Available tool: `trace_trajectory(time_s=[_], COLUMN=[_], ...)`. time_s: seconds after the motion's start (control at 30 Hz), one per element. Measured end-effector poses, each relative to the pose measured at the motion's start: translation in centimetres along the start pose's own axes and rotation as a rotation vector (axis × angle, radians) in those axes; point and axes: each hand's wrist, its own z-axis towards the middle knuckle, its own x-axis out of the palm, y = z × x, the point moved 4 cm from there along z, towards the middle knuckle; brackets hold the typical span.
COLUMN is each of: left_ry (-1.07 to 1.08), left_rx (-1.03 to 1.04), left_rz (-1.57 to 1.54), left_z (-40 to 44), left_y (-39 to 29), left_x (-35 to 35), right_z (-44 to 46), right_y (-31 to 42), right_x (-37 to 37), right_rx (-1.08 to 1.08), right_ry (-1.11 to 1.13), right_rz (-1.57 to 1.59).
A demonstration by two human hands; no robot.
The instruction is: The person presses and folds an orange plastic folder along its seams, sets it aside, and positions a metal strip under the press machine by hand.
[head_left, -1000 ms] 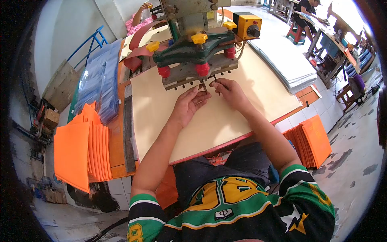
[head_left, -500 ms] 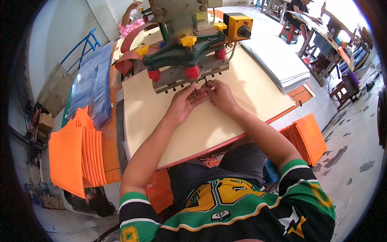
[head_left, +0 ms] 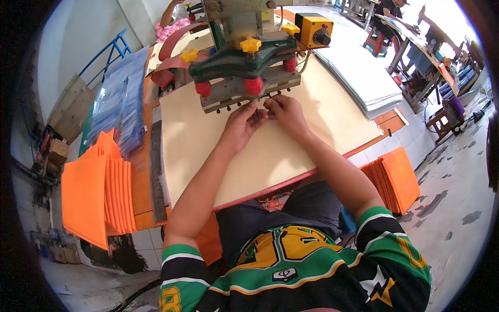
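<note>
Both hands meet at the front edge of the machine's metal plate (head_left: 249,89), which has a row of small dark screws along it. My left hand (head_left: 242,126) is palm up, its fingers curled by the plate, closed on something too small to make out. My right hand (head_left: 286,116) pinches at a screw or small tool by the plate; what it holds is mostly hidden. Below them lies a cream board (head_left: 234,177). Above the plate are a green bracket (head_left: 244,60), red knobs (head_left: 253,86) and yellow knobs (head_left: 250,46).
Orange stacks stand at the left (head_left: 86,200) and right (head_left: 397,179). Plastic sheets (head_left: 117,99) lie at the left, a white stack (head_left: 364,78) at the right. A yellow control box (head_left: 313,30) is on the machine. Two other people are partly visible farther back.
The camera view has shifted slightly. Both hands remain under the plate's front edge, with small finger movements; the dark tool seen between them earlier is now less visible.
</note>
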Motion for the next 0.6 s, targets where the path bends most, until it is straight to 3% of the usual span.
trace_trajectory(time_s=[0.13, 0.23, 0.4, 0.43, 0.6], left_ry=[0.033, 0.040, 0.009, 0.013, 0.018], left_rx=[-0.011, 0.018, 0.021, 0.043, 0.042], left_rz=[0.014, 0.038, 0.026, 0.018, 0.026], left_z=[0.0, -0.1, 0.2, 0.0, -0.9], left_y=[0.0, 0.0, 0.2, 0.2, -0.4], left_x=[0.1, 0.0, 0.2, 0.4, 1.6], right_z=[-0.5, -1.1, -1.3, -1.3, -0.1], right_y=[1.0, 0.2, 0.1, 0.2, 0.0], right_x=[-0.6, -0.7, -0.6, 0.1, 1.7], right_rx=[-0.046, 0.088, 0.267, 0.350, 0.559], right_ry=[0.015, 0.123, 0.100, 0.127, 0.154], right_rz=[-0.090, 0.019, 0.413, 0.608, 0.799])
